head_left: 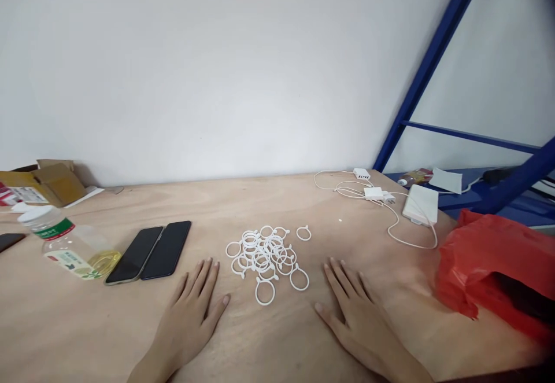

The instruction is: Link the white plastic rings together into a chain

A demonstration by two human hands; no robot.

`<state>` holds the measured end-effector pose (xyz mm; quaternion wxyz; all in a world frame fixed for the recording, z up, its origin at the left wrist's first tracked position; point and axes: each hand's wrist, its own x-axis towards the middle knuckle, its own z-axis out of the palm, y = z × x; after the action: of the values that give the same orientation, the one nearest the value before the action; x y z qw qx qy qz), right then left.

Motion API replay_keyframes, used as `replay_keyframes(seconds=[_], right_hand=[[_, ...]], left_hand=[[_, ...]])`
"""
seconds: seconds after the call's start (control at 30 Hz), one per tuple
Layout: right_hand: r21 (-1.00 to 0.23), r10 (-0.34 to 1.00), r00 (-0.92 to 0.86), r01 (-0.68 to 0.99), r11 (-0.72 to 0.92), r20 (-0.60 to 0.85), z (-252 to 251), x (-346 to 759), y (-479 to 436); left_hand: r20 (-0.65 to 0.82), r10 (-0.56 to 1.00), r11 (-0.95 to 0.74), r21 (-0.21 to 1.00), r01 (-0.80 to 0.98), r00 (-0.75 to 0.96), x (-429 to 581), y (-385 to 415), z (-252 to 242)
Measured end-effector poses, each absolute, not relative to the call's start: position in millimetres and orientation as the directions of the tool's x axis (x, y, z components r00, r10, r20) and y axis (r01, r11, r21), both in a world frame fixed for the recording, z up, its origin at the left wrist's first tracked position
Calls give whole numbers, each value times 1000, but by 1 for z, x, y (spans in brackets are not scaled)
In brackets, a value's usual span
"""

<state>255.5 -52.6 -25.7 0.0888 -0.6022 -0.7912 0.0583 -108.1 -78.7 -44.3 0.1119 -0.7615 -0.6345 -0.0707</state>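
A heap of several small white plastic rings [265, 254] lies on the wooden table [277, 198], with one ring [303, 233] apart at its upper right. My left hand [191, 313] lies flat on the wood just left of the heap, fingers stretched out, holding nothing. My right hand [355, 313] lies flat just right of the heap, fingers spread, empty too. Neither hand touches a ring.
Two dark phones [150, 253] lie side by side at the left, next to a tipped bottle with yellow liquid [71, 247]. A cardboard box [47, 181] sits far left. White chargers and cable [377, 195] lie at the back right. A red plastic bag [489, 273] and a blue metal frame [433, 59] are at the right.
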Motion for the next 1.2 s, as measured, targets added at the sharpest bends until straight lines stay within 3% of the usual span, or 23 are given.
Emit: replay_keyframes(seconds=[0.3, 0.67, 0.87, 1.2], right_hand=[[-131, 966, -257, 958, 257, 21, -24, 249, -52], [-99, 964, -261, 959, 264, 49, -29, 250, -54], [-139, 967, -255, 956, 257, 30, -28, 249, -53], [-255, 966, -259, 932, 256, 25, -24, 238, -43]], left_hand=[[274, 941, -196, -33, 980, 197, -108, -79, -44], [185, 975, -135, 35, 990, 126, -99, -72, -40], [200, 977, -100, 97, 990, 79, -68, -48, -42], [108, 989, -124, 200, 972, 104, -11, 1, -33]])
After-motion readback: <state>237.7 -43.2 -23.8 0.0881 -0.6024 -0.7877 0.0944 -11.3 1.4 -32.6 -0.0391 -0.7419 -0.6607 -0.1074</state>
